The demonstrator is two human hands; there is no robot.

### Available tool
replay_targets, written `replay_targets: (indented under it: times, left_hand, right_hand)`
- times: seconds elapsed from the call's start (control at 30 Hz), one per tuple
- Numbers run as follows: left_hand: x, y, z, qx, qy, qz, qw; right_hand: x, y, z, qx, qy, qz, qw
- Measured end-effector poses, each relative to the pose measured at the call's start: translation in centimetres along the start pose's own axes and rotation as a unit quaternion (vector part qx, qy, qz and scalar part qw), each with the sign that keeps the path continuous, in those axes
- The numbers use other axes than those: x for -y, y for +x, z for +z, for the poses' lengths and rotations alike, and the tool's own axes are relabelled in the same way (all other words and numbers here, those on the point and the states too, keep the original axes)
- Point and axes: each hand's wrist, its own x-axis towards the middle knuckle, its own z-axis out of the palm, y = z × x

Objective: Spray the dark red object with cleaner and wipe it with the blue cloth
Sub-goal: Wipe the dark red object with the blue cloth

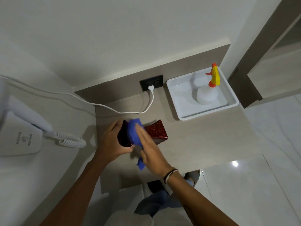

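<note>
Wiping the dark red object.

My left hand [112, 141] grips the dark red object [154, 132] at desk centre; right hand [149, 149] lies flat, fingers extended, pressing the blue cloth [134, 131] on it. Best: firm overlapping strokes toward 3 o'clock. Spray bottle [210, 88] stands in tray [182, 111], 2 o'clock.

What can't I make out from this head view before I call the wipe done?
- Dark red object: its middle is hidden by the blue cloth and right hand; its left end by the left hand. Wetness and remaining dirt cannot be judged.
- Spray bottle in the white tray: pale body blends with the tray, so liquid level is unreadable.
- Wall unit: cut off by the left edge; print too small.
</note>
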Motion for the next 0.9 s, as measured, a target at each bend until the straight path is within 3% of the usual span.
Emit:
replay_targets:
  times: [0.07, 0.17, 0.27, 0.37, 0.5, 0.57, 0.73, 0.83, 0.9]
  left_hand:
    - [0.0, 0.1, 0.0, 0.0, 0.033, 0.011, 0.999]
    - [-0.8, 0.5, 0.0, -0.002, 0.024, 0.019, 1.0]
    - [-1.3, 0.8, -0.2, 0.004, 0.004, 0.023, 1.0]
    - [-1.4, 0.8, -0.4, 0.01, -0.017, 0.024, 1.0]
    - [-1.5, 0.8, -0.1, -0.004, 0.016, 0.023, 1.0]
    - [-1.8, 1.0, 0.2, -0.016, 0.007, 0.014, 1.0]
    - [-1.5, 1.5, -0.1, -0.043, -0.127, -0.137, 0.982]
    - [-1.6, 1.6, -0.2, 0.002, -0.209, -0.206, 0.956]
    - [-1.2, 1.5, -0.4, 0.057, -0.216, -0.196, 0.955]
  right_hand:
    - [-2.6, -0.8, -2.0, -0.021, -0.034, 0.083, 0.996]
    - [-4.4, -1.1, -3.5, -0.045, -0.036, 0.135, 0.989]
    - [-0.6, -0.1, -1.1, -0.017, 0.049, 0.077, 0.996]
    - [0.6, -0.6, 0.9, -0.007, 0.061, 0.003, 0.998]
    - [-4.2, -1.8, -2.6, -0.017, 0.049, 0.153, 0.987]
    - [-6.0, -2.3, -4.2, -0.056, 0.053, 0.186, 0.98]
    - [-6.3, -2.0, -5.9, -0.137, 0.225, 0.264, 0.928]
    - [-6.1, -0.8, -5.7, -0.159, 0.334, 0.312, 0.875]
    - [-5.9, 0.2, -5.4, -0.166, 0.381, 0.334, 0.846]
